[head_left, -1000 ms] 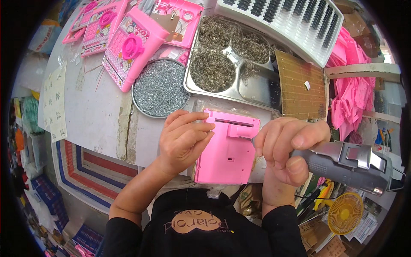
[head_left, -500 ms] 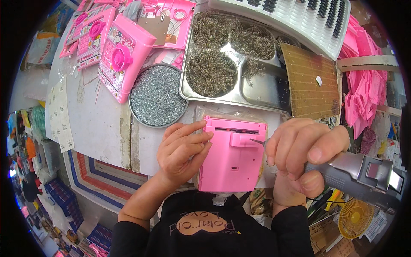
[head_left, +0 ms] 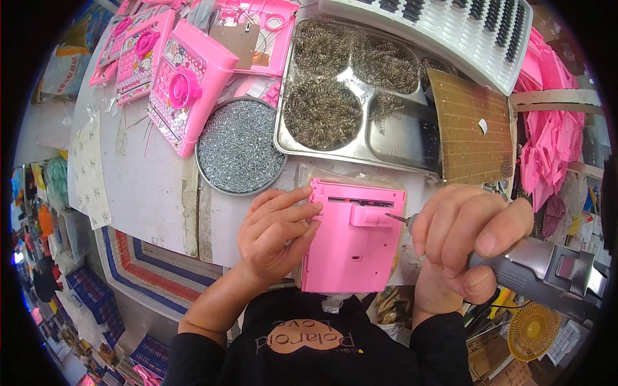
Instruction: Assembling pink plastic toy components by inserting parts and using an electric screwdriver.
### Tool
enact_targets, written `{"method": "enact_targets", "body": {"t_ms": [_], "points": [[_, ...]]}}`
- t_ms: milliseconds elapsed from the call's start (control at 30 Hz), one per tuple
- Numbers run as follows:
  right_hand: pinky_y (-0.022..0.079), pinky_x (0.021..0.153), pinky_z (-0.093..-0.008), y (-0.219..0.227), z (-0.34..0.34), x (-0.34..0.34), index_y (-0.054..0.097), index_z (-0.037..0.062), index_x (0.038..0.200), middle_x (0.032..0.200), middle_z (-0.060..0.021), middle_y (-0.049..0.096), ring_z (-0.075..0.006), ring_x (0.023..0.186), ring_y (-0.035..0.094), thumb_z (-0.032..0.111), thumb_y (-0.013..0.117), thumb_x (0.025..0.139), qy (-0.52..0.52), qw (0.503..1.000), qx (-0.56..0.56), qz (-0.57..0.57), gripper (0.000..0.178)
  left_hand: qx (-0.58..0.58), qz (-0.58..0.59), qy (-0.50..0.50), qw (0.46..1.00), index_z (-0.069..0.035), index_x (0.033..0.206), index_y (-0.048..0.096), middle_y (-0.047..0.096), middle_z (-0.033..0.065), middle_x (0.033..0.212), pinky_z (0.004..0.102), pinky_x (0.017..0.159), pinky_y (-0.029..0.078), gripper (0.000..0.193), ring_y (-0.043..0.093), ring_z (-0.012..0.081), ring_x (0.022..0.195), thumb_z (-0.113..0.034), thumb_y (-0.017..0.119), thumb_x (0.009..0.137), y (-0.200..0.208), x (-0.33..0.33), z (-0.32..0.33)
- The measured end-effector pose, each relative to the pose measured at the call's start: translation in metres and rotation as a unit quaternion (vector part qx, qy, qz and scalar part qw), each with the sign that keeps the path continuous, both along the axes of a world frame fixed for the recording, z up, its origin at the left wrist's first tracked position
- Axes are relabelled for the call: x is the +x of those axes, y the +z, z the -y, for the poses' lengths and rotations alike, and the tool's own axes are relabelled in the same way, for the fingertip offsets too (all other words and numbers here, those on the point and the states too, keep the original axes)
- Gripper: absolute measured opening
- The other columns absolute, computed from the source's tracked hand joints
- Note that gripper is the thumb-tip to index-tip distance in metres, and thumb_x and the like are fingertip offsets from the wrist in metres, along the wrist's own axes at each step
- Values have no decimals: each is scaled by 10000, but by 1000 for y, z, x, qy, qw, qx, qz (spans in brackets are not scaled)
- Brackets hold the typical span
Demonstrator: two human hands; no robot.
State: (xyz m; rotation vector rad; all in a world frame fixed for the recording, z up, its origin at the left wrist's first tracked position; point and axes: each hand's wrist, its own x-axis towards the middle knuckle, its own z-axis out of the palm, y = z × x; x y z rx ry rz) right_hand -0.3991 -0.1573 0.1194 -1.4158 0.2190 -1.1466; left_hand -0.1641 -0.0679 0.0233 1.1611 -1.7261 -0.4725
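Observation:
A pink plastic case (head_left: 347,264) lies face down in front of me, with a dark slot near its far edge and a raised block below that slot. My left hand (head_left: 273,235) has its fingers and thumb against the case's left edge, gripping it there. In my right hand (head_left: 470,228) is a grey electric screwdriver (head_left: 531,264), held sideways with the fingers wrapped round its front end. Its thin bit points left, its tip over the right end of the raised block; whether it touches cannot be told.
Beyond the case are a round tray of small silver screws (head_left: 241,148) and a metal compartment tray (head_left: 405,138) of coil springs. Pink toy cases (head_left: 193,90) stand at the far left. A brown board (head_left: 473,128), a white rack (head_left: 444,38) and pink parts (head_left: 547,135) lie to the right.
The screwdriver bit has shifted a little to the right relative to the case. My left hand keeps its place on the edge. The whole view has moved slightly.

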Motion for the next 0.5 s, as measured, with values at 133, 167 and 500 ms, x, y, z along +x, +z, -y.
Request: {"method": "enact_targets", "body": {"t_ms": [133,167,500], "points": [[530,588,-378,1,-1,-11,562,34,1182,745,-66,624,-204,616,606,48,774,893,17,999,22,25,359,-4,-11,23,1000,-89,807,579,772,81,1037,422,859,531,286,731,291,1015,32,830,745,-2,5,-7],[531,585,-376,0,-2,-12,564,36,1177,742,-65,625,-204,615,606,49,776,890,9,999,23,28,358,-16,5,3,1000,-89,807,573,769,90,1046,436,855,531,288,723,291,1007,36,826,749,-1,6,-7],[511,548,-356,0,-6,-12,577,40,1168,703,-60,611,-199,594,592,87,797,881,2,999,38,35,365,-61,146,-53,986,-88,819,563,761,61,1053,430,828,526,289,696,263,936,-23,831,733,10,16,-2]]}}
